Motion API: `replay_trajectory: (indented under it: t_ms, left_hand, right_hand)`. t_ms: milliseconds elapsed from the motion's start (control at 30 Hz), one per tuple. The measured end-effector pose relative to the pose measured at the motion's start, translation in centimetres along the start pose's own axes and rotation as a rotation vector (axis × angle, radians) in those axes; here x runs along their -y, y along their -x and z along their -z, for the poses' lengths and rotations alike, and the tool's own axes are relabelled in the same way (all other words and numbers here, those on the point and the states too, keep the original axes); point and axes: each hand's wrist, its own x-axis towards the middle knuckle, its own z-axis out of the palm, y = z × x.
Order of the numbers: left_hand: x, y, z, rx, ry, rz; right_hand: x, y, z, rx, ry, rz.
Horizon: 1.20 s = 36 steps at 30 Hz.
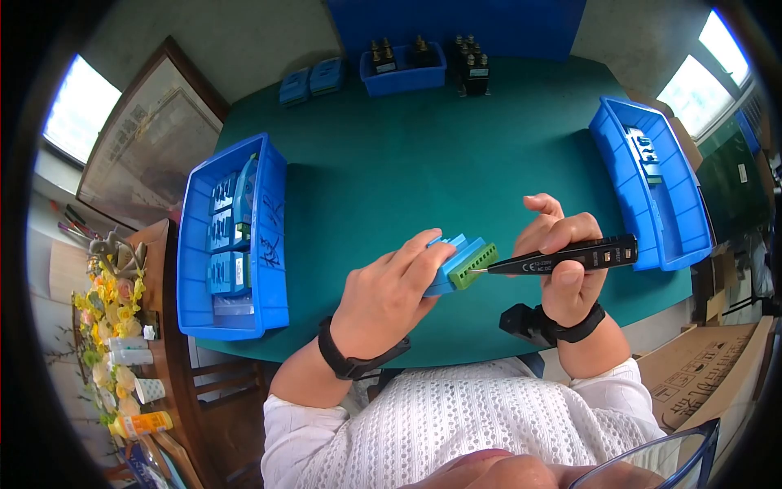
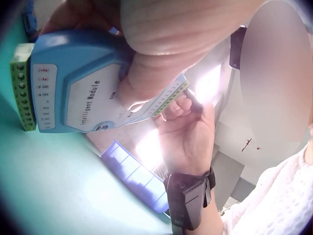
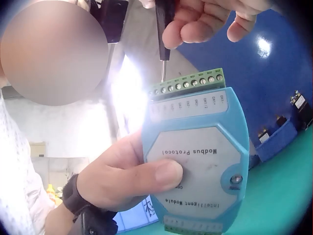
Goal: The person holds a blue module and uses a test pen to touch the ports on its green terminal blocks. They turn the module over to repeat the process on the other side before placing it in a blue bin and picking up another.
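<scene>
My left hand (image 1: 383, 297) grips a blue module (image 3: 198, 142) with a white label, thumb across its face in the right wrist view. A green screw terminal strip (image 1: 474, 266) runs along the module's edge. In my right hand (image 1: 562, 261) is a black screwdriver-like tester (image 1: 570, 257), pinched between thumb and fingers. Its metal tip meets the green strip, at a screw near one end in the right wrist view. A second green strip (image 2: 23, 93) lines the opposite edge of the module.
A blue bin (image 1: 277, 285) with several blue modules stands at the left, another blue bin (image 1: 680, 220) with a few parts at the right. At the back of the green table (image 1: 366, 171) are stacked blue modules (image 1: 326, 76), a small blue tray (image 1: 405, 81) and black parts (image 1: 474, 73).
</scene>
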Motion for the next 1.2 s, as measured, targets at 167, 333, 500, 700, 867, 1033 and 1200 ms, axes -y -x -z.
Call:
replay_trajectory:
  t_ms: [167,333,500,700,867,1033,1200]
  left_hand:
    - [0.0,0.1,0.0,-0.003,0.002,0.008]
    - [0.0,0.1,0.0,-0.005,-0.002,-0.002]
    - [0.0,0.1,0.0,-0.004,-0.007,-0.006]
    - [-0.2,0.0,0.1,-0.004,0.025,0.050]
    - [0.9,0.2,0.3,0.032,0.253,0.268]
    - [1.2,0.2,0.0,0.039,0.956,0.392]
    - [0.9,0.0,0.4,0.163,1.306,0.512]
  right_hand:
    - [0.2,0.0,-0.3,-0.001,0.016,-0.019]
    - [0.1,-0.1,-0.1,-0.008,-0.016,0.020]
    - [0.2,0.0,-0.3,0.003,-0.009,-0.006]
    - [0.3,-0.1,-0.4,-0.020,-0.025,-0.043]
    - [-0.2,-0.5,0.6,-0.208,-0.182,-0.138]
    - [-0.2,-0.8,0.5,-0.397,-0.447,-0.350]
    - [-0.5,-0.7,0.7,-0.349,-0.279,-0.403]
